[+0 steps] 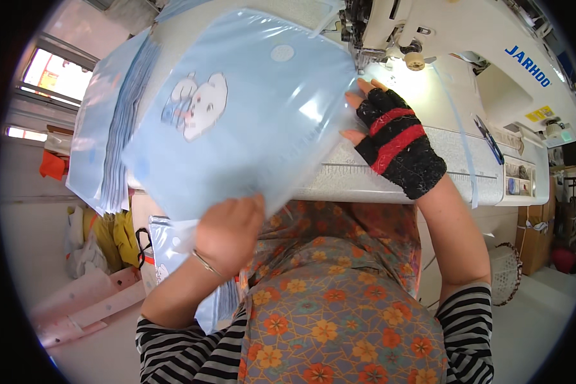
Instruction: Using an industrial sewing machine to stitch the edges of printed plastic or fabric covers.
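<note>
Light blue plastic pouch (249, 115), large, flat, printed with a white cartoon animal and a round pale dot near its far edge. It is tilted, held up over the near edge of the sewing table (390, 173), between both hands.

Left hand (229, 233), bare, thin bracelet at the wrist: sits at the pouch's near corner, fingers curled and closed on the edge from below; fingertips hidden behind the plastic.

Right hand (397, 141), in a black fingerless glove with red stripes: at the pouch's right edge, fingertips pressed together and pinching the plastic there.

Left of the pouch, a stack of like blue pouches (109, 128) lies on the table's left part, overhanging its edge. More blue pouches (166, 246) sit lower, near the person's left forearm.

Far right, a white sewing machine (467, 45), its needle area just beyond the right hand's fingertips, lamp-lit. Blue-handled scissors (488, 137) rest on the table to the right. Floral apron (339, 301) and striped sleeves fill the near side.
</note>
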